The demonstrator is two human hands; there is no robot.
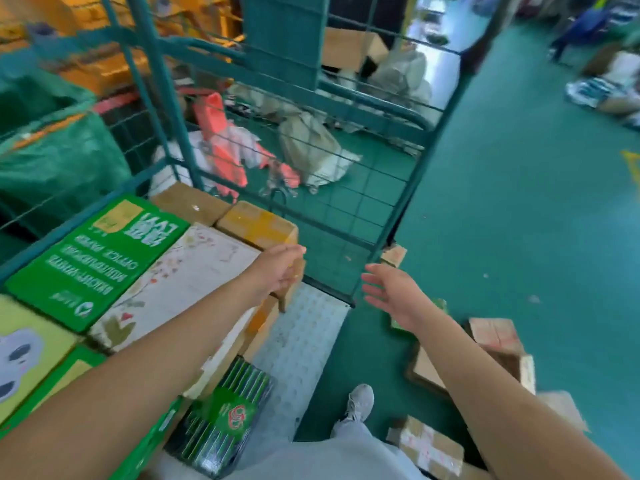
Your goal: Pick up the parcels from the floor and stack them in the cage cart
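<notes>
Left hand (277, 268) relaxed, fingers loose, touching brown box (258, 225) atop stack in cage cart (349, 216). Right hand (394, 292) spread wide, holding nothing, above green floor (519, 202). 3 or so parcels (498, 344) on floor beside right forearm.

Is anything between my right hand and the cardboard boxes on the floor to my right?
Nothing visible blocks it. The right hand is open and empty above the green floor, and the nearest cardboard box lies below and beside the forearm with only bare floor around it. The cage cart's mesh gate stands farther ahead.
</notes>
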